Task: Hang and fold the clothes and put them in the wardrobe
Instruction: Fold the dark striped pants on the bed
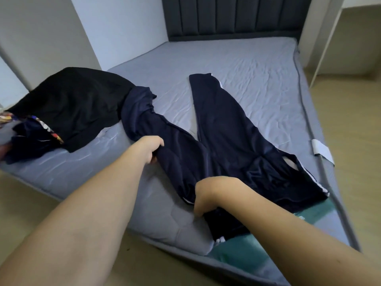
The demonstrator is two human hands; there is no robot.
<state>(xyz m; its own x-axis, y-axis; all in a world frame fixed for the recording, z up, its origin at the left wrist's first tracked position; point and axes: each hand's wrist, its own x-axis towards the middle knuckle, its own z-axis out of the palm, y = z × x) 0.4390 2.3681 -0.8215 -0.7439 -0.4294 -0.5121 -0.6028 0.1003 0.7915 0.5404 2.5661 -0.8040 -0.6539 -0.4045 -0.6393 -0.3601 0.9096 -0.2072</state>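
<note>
One pair of navy track pants (pixel 226 137) lies spread on the mattress (pixel 257 65), in the middle of the frame. Two hands work on it. A heap of other clothes sits at the left edge of the frame: one black garment (pixel 70 104) on top, and under it a dark blue piece (pixel 26 145) and a bit of colourful patterned cloth (pixel 46 129); how many pieces the heap holds in all cannot be told.

The pants lie with the waistband at the lower right of the frame, near the bed's near corner, and the two legs run up and away toward the dark padded headboard (pixel 233 15). The right-hand leg lies flat and nearly straight, its long axis going up the frame to a cuff at upper centre, a white stripe along its outer seam. The other leg splays toward the upper left, bunched, its end touching the black garment.

The left hand (pixel 151 148) grips the edge of the splayed leg at centre frame, fingers curled into the cloth. The right hand (pixel 208 195) grips the waist area at lower centre, fingers tucked under the fabric. The hands are apart, both clamped on the pants.

A teal cloth (pixel 315 213) shows under the waistband. A white strap (pixel 321 150) lies at the mattress's right edge.
</note>
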